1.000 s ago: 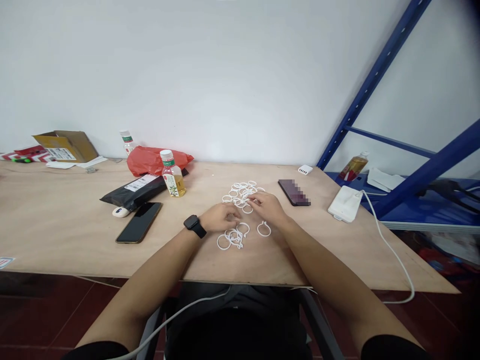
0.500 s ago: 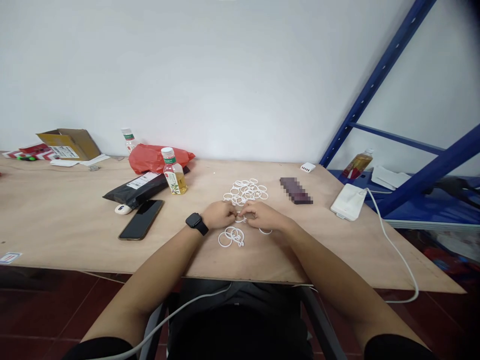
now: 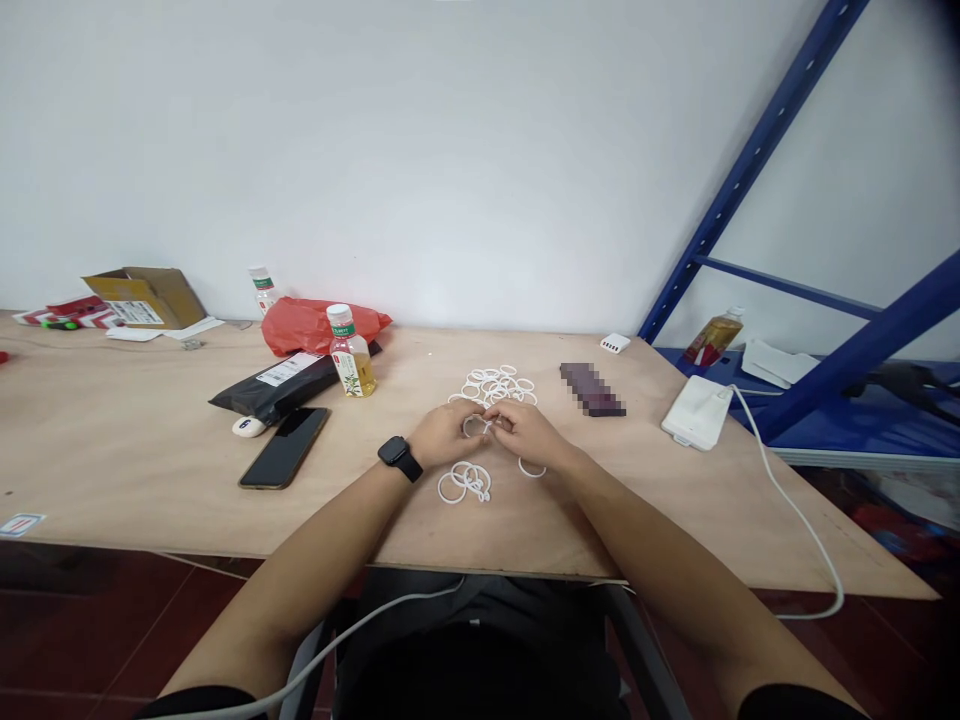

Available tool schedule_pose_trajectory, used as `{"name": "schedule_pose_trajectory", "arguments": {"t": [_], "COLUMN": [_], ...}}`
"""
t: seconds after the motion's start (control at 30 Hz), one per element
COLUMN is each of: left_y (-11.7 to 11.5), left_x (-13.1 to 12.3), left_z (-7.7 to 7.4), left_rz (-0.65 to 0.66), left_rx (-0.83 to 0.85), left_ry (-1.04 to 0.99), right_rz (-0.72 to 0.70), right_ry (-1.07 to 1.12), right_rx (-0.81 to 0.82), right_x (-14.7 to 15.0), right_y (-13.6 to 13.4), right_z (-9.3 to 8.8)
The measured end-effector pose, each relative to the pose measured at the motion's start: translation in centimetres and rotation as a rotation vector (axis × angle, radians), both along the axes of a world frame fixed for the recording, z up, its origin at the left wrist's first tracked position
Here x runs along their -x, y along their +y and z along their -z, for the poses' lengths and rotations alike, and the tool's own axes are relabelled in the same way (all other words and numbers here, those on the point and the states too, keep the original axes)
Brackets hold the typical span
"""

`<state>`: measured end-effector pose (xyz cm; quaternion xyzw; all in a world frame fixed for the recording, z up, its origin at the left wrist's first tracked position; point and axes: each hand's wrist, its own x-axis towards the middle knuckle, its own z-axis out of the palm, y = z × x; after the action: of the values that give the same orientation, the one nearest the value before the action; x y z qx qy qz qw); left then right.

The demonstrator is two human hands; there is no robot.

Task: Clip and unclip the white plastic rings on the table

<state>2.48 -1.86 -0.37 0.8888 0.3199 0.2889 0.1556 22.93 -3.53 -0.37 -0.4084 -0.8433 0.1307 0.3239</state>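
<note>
My left hand (image 3: 444, 434), with a black watch on its wrist, and my right hand (image 3: 529, 432) meet at the middle of the wooden table (image 3: 135, 460). Both pinch the same white plastic ring (image 3: 477, 425) between their fingertips. Behind them lies a loose heap of white rings (image 3: 495, 384). In front, near my left hand, sits a small cluster of joined rings (image 3: 466, 482). One single ring (image 3: 531, 468) lies half hidden under my right wrist.
A black phone (image 3: 283, 447), white mouse (image 3: 248, 426), black parcel (image 3: 274, 385), tea bottle (image 3: 348, 352) and red bag (image 3: 315, 322) lie left. A dark phone (image 3: 592, 388), white charger (image 3: 697, 411) with cable and blue shelving (image 3: 840, 370) stand right. A cardboard box (image 3: 146, 295) sits far left.
My right hand left the far heap and came back toward my left hand. Both hands now pinch one ring between them, a little above the near cluster.
</note>
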Motion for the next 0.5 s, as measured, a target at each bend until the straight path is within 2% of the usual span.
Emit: {"name": "schedule_pose_trajectory", "arguments": {"t": [0.27,0.5], "left_y": [-0.13,-0.11], "left_x": [-0.06,-0.36], "left_z": [0.02,0.19], "left_rz": [-0.016,0.043], "left_rx": [0.083,0.2], "left_ry": [-0.184,-0.332], "right_rz": [0.134,0.046], "right_ry": [0.243,0.273], "right_rx": [0.005,0.019], "right_x": [0.36,0.57], "right_y": [-0.16,-0.65], "right_z": [-0.35,-1.01]}}
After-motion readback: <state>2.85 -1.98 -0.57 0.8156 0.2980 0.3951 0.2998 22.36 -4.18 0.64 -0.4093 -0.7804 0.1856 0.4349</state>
